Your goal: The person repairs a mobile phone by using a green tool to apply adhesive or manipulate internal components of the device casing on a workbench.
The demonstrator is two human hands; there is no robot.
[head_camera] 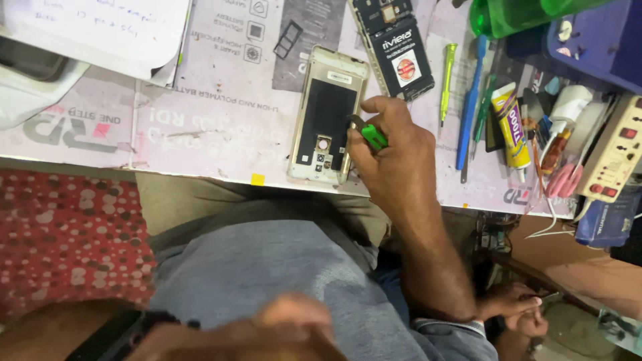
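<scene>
A blurred left hand (pixel 294 327) hung low, its grip unreadable. The right hand (pixel 394 157) pinched a green-handled tool (pixel 370 134) against the opened phone shell (pixel 328 117) on the desk (pixel 200 134); prying seemed underway, next needing steady leverage.

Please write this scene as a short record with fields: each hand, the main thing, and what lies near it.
Right hand: holds a green-handled tool against the phone shell
Left hand: blurred, low over the lap, grip unclear
Phone shell: opened, gold frame, inside facing up on the work mat
Near: battery, yellow-green screwdriver, blue tool, glue tube, power strip
</scene>
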